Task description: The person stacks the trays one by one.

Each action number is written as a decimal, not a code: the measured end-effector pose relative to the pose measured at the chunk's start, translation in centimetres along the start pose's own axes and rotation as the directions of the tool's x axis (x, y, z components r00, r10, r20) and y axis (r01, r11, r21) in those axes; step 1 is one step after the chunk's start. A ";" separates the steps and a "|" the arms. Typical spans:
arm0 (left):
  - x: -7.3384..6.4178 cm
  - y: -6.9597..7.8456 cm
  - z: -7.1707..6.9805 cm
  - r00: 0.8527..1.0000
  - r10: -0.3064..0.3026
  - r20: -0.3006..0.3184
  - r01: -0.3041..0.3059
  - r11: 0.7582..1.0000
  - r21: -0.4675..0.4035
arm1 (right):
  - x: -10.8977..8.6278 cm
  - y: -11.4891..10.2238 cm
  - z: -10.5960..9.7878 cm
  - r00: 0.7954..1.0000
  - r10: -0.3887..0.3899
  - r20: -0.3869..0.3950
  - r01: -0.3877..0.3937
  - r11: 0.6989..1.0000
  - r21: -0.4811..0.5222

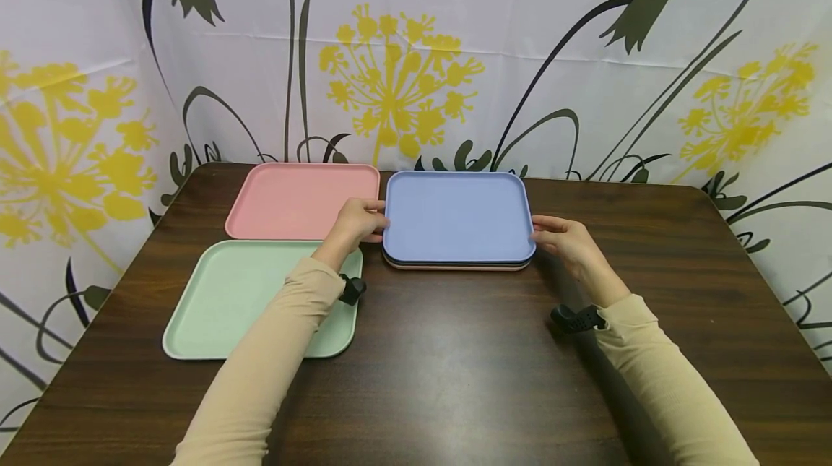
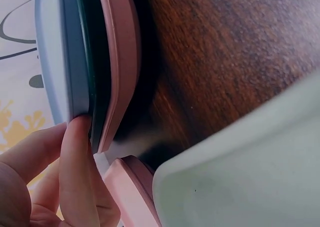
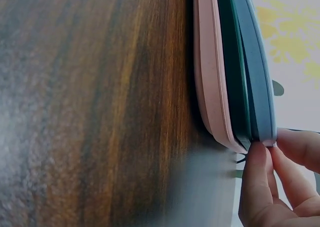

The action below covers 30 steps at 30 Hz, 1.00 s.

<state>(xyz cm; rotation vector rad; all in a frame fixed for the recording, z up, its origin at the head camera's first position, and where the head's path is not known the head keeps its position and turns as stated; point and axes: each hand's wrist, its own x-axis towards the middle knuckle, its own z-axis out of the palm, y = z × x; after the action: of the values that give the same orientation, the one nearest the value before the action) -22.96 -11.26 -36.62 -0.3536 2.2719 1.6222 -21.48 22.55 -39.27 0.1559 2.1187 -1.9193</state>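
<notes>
A blue tray (image 1: 458,217) lies on top of a stack at the back middle of the table. Under it, a dark green tray (image 3: 235,77) and a pink tray (image 3: 210,72) show their edges in the right wrist view. My left hand (image 1: 360,224) pinches the blue tray's left rim; the left wrist view shows its fingertips (image 2: 77,124) at that edge. At the opposite end, my right hand (image 1: 567,243) pinches the right rim between thumb and fingers. A narrow gap shows between the blue and green trays in the right wrist view.
Left of the stack lies another pink tray (image 1: 302,199), with a pale green tray (image 1: 214,300) in front of it, partly beneath my left forearm. The dark wooden table (image 1: 455,379) ends at a flowered white cloth (image 1: 520,18).
</notes>
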 end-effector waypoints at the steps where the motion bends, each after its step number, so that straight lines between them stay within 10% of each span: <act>1: 0.0 0.0 0.0 1.000 -0.002 -0.001 0.002 1.000 0.002 | 0.0 0.0 0.0 1.000 0.002 -0.002 -0.002 1.000 0.004; 30: -0.2 0.1 -0.1 1.000 0.001 0.012 -0.002 0.998 0.057 | 0.5 0.0 0.0 0.999 0.034 -0.034 -0.034 0.999 -0.016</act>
<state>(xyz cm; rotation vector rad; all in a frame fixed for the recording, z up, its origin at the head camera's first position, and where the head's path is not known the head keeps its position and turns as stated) -22.82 -11.28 -36.41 -0.3274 2.3041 1.5526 -21.96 22.48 -39.37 0.2210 2.1385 -1.8929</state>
